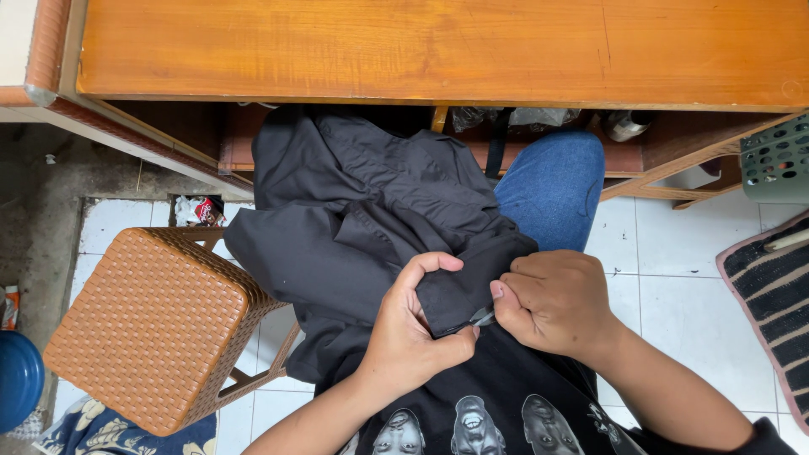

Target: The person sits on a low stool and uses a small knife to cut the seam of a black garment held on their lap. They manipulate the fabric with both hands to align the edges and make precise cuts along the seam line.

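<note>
A seated person works a black shirt (362, 211) across the lap, seen from above beneath the edge of a varnished wooden desk (438, 50). At far left a blue round container (17, 379) is cut off by the frame, and a patterned cloth (109, 430) slips out of view at the bottom; beside them stands a brown woven stool (152, 324) on the white tiled floor (674, 253), with a small crumpled packet (206, 209) just behind it. The shirt's upper part disappears into the shadow under the desk, where a few shiny items on the lower shelf are too dark to identify. The left hand (413, 333) curls around a folded edge of the shirt, thumb and fingers pinching the fabric. Just beside it, the right hand (552, 299) is closed, its grip pressed on a small dark metallic item (482, 318) at the same edge; what that item is cannot be made out, as the fingers hide most of it. A blue-jeaned knee (552, 181) shows past the shirt. At far right, a green perforated basket (775, 160) and a striped mat (771, 286) are both cropped by the frame.
</note>
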